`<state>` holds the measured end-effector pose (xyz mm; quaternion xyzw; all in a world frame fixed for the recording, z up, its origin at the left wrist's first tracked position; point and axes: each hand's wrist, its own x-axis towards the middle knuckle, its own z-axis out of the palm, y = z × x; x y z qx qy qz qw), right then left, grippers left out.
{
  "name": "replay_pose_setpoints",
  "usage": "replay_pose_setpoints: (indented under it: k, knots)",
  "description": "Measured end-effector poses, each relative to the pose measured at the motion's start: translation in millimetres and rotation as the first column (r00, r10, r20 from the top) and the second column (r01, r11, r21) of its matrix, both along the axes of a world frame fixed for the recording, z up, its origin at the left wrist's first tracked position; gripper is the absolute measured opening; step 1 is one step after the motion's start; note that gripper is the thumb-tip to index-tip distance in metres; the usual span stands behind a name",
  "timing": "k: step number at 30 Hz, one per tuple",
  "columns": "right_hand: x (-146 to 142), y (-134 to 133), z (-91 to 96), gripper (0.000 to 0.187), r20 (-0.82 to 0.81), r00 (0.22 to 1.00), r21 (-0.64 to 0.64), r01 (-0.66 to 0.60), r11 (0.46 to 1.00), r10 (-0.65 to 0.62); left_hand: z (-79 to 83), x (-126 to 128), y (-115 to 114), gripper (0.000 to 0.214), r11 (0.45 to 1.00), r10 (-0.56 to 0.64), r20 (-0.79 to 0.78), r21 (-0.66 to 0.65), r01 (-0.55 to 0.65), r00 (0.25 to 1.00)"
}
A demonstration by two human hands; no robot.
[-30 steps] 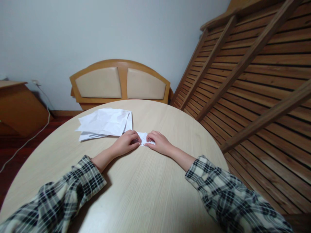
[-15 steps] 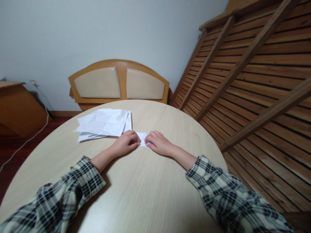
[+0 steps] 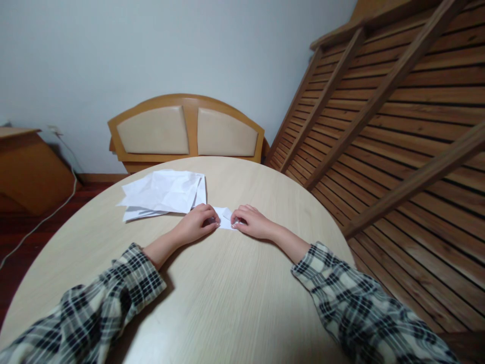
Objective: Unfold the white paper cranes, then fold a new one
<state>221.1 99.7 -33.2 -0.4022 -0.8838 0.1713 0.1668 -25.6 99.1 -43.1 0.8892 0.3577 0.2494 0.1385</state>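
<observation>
A small piece of folded white paper [image 3: 224, 218] lies on the table between my two hands, its ends covered by my fingers. My left hand [image 3: 197, 222] is closed at the paper's left end, thumb and fingertips pinching its near edge. At the right end my right hand [image 3: 253, 221] is curled the same way, fingertips and thumb on the paper. A raised flap or crease shows near the right fingers. Just behind my left hand rests a loose stack of creased white paper sheets [image 3: 162, 191].
The round, light wooden table [image 3: 227, 293] fills the foreground. Beyond it stands a wooden headboard [image 3: 193, 126] with two cream panels against the wall. A slatted wooden frame [image 3: 379, 131] leans along the right side. At the left are a wooden cabinet [image 3: 30, 167] and a white cable [image 3: 56, 210].
My right hand has slid slightly to the right along the paper, so more of the paper shows between the hands. My left hand has stayed nearly in place.
</observation>
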Motion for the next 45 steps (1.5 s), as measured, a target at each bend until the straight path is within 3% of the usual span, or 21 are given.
replay_pose_setpoints:
  k: [6, 11, 17, 37, 45]
  knots:
    - [6, 7, 0.3, 0.013, -0.091, 0.994, -0.133, -0.079, 0.988, 0.067, -1.3, -1, 0, 0.013, 1.0, 0.003, -0.003, 0.003, -0.003, 1.0]
    - [8, 8, 1.2, 0.015, -0.092, 0.993, -0.137, -0.085, 0.987, 0.073, -2.3, -1, 1, 0.013, 1.0, -0.001, 0.002, 0.004, 0.001, 1.0]
    - [12, 10, 4.9, 0.02, -0.112, 0.987, -0.235, -0.141, 0.962, 0.117, -3.6, -2, 2, 0.014, 1.0, -0.007, 0.005, 0.01, 0.007, 1.0]
    - [21, 7, 19.7, 0.03, -0.101, 0.989, -0.391, -0.141, 0.909, 0.11, -2.6, -2, 1, 0.016, 1.0, 0.004, -0.005, -0.006, -0.004, 1.0]
    - [26, 10, 18.1, 0.032, -0.115, 0.985, -0.377, -0.165, 0.911, 0.131, -2.6, -2, 1, 0.015, 1.0, 0.0, 0.006, -0.007, 0.0, 1.0]
